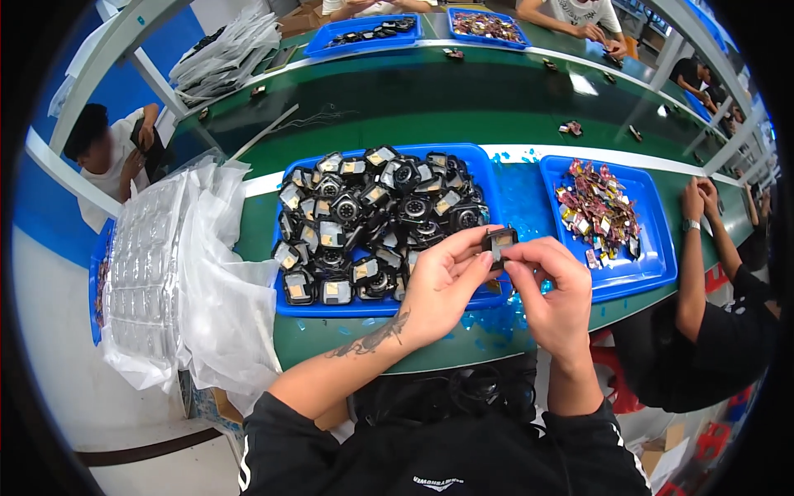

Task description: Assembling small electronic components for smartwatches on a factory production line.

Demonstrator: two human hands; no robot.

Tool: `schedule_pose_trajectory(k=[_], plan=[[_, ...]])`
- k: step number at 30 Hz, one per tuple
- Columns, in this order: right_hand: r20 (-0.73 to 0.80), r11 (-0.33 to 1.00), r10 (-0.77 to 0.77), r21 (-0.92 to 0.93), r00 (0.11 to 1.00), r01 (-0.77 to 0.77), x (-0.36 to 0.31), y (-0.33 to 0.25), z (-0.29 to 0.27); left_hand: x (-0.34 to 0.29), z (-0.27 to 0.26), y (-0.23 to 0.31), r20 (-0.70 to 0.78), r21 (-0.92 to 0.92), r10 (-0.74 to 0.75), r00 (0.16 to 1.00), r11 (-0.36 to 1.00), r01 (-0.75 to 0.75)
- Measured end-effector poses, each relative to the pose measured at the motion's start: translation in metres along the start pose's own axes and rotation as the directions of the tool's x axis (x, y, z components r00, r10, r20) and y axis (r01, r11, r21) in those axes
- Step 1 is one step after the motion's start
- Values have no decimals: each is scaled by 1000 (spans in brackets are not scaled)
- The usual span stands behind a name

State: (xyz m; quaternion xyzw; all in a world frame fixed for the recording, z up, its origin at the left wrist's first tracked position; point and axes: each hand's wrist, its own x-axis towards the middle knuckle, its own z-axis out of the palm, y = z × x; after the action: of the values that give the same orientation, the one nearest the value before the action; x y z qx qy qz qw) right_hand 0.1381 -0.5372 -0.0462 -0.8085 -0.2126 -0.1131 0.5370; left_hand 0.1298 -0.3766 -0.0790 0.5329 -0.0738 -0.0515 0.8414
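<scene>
Between my two hands is a small black smartwatch case (pixel 499 245), with a tan and grey patch on the side facing me. My left hand (pixel 447 281) is closed around its left side, thumb on the near edge. My right hand (pixel 552 285) pinches at its lower right corner; whether the fingertips hold a small part there is hidden. Just left of my hands a blue tray (pixel 495 178) is heaped with similar black watch cases (pixel 347 211). Right of my hands a second blue tray (pixel 653 269) holds a pile of small pink, yellow and silver electronic parts (pixel 597 211).
Blue film scraps (pixel 521 198) lie between the trays. Clear plastic blister trays (pixel 145 273) with white wrapping are stacked at the left. Beyond runs a green conveyor (pixel 430 87) with scattered parts. A co-worker's arms (pixel 693 240) are close on the right; other people sit across.
</scene>
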Motion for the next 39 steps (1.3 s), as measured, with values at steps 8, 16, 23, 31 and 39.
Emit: schedule_pose_trajectory(k=[8, 16, 23, 31, 39], plan=[[-70, 962, -115, -257, 991, 94, 2, -13, 2, -5, 4, 2, 69, 45, 51, 996, 998, -54], [-45, 963, -112, -251, 993, 97, 4, -16, 4, -8, 2, -3, 95, 14, 53, 994, 998, -54], [-45, 962, -70, -267, 997, 56, 2, -21, 0, -10, 5, -6, 87, -4, 41, 995, 999, -41], [-43, 956, -73, -286, 996, 58, 0, -22, -1, -13, 7, -9, 85, 36, 66, 994, 997, -70], [-41, 961, -76, -268, 996, 63, 1, -24, -4, -16, 7, -2, 107, 145, 80, 991, 985, -95]])
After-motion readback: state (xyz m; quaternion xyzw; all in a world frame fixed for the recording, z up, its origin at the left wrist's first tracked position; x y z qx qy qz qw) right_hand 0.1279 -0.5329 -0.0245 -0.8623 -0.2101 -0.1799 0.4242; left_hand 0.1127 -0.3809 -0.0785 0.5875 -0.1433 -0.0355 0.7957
